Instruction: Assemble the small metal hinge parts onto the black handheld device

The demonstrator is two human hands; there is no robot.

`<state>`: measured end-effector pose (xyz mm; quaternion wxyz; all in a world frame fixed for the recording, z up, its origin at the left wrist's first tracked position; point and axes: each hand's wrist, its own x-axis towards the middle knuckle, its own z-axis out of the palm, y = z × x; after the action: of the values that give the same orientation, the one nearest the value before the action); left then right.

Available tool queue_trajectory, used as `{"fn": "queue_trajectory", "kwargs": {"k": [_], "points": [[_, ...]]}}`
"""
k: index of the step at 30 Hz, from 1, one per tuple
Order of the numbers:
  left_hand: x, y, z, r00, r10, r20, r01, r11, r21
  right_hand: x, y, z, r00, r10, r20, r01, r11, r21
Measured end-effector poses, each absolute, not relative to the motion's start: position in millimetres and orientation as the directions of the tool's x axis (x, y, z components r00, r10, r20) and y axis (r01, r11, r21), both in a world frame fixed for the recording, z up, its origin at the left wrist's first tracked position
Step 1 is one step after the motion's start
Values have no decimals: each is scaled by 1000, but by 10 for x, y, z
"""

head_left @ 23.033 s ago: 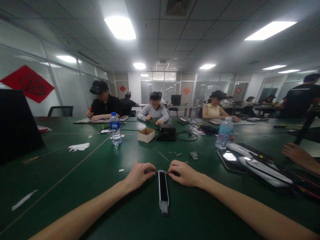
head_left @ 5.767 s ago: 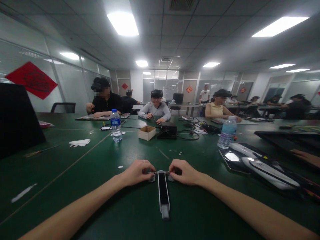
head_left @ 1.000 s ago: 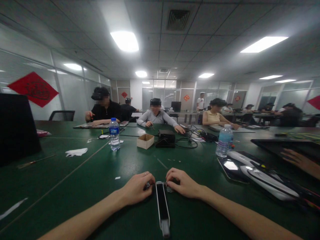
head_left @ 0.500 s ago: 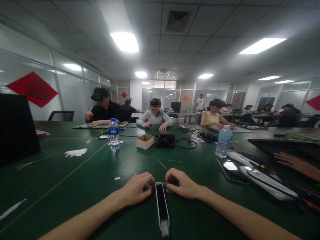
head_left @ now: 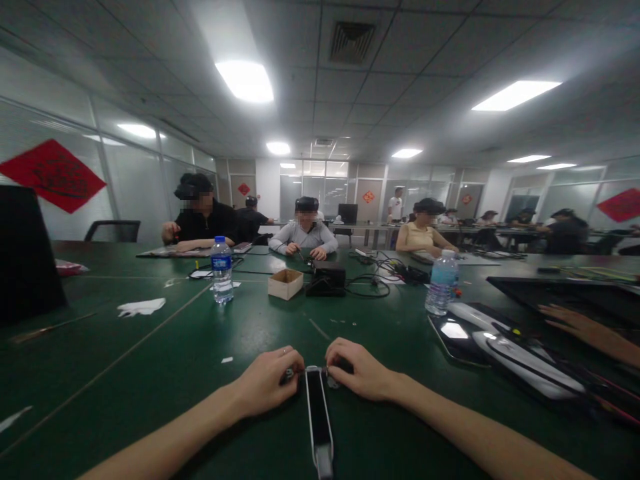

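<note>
A long narrow device (head_left: 319, 407) with a black face and a pale rim lies on the green table in front of me, its grey end toward me. At its far end, on the left side, my left hand (head_left: 270, 379) is closed in a pinch with a small shiny piece (head_left: 289, 375) at the fingers. Opposite it, my right hand (head_left: 361, 368) curls its fingers at the right edge of the same end, over a small greyish piece (head_left: 333, 382). What exactly either pinch holds is too small and partly hidden to tell.
Two water bottles (head_left: 222, 270) (head_left: 442, 283) stand beyond my hands. Between them are an open cardboard box (head_left: 285, 284) and a black box (head_left: 325, 279) with cables. On the right lie white curved parts (head_left: 527, 367), a black tray (head_left: 565, 293) and another person's hand (head_left: 575, 320). People sit opposite.
The whole view has shifted slightly, so things appear a little further left. Both my hands stay at the device's far end. The person opposite has brought their hands closer together.
</note>
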<state>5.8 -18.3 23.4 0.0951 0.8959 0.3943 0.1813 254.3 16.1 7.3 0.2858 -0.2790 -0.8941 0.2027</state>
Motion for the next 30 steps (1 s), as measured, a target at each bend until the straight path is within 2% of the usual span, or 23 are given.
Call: {"fn": "queue_trajectory", "kwargs": {"k": [17, 20, 23, 26, 30], "points": [[44, -169, 216, 622, 746, 238, 670, -665, 331, 2541, 141, 85, -688, 610, 393, 396, 770, -501], [47, -173, 226, 626, 744, 233, 677, -667, 312, 2550, 214, 43, -607, 672, 424, 489, 737, -466], [47, -175, 233, 628, 743, 232, 684, -669, 291, 2622, 377, -16, -456, 764, 456, 671, 632, -388], [47, -189, 245, 630, 740, 235, 687, -673, 276, 2761, 580, -71, -348, 834, 428, 823, 490, -287], [50, -215, 265, 612, 752, 244, 706, -659, 260, 2918, 770, -116, -338, 878, 338, 870, 429, -244]]}}
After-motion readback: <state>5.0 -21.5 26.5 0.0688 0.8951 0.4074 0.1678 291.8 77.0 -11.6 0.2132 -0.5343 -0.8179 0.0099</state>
